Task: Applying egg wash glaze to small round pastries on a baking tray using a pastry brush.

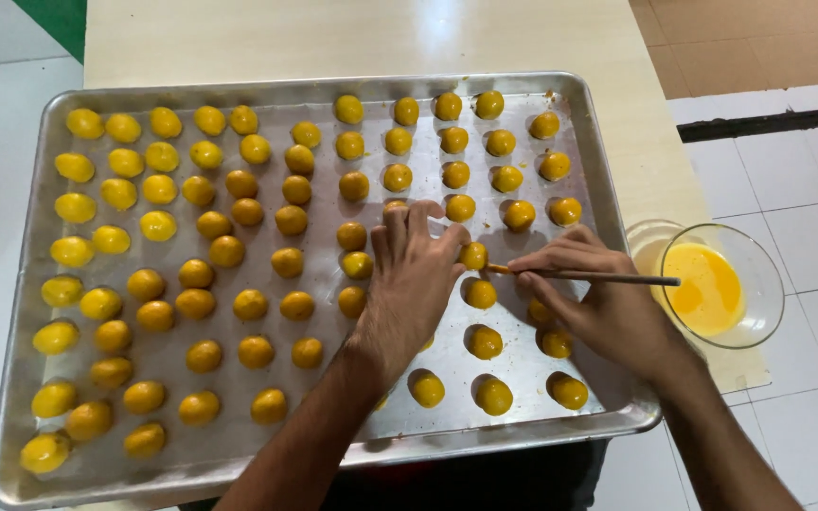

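A large metal baking tray [314, 90] holds several rows of small round yellow-orange dough balls [250, 305], glossy with glaze. My left hand [411, 279] rests palm down in the tray's middle, its fingertips touching one ball [473, 255]. My right hand [598, 298] grips a thin wooden-handled brush [587, 276], held level, with its tip against that same ball. Some balls lie hidden under both hands.
A clear glass bowl [726, 284] with yellow beaten egg stands just right of the tray at the table's corner. The tray sits on a pale wooden table [362, 38]. White tiled floor [788, 180] lies to the right and left.
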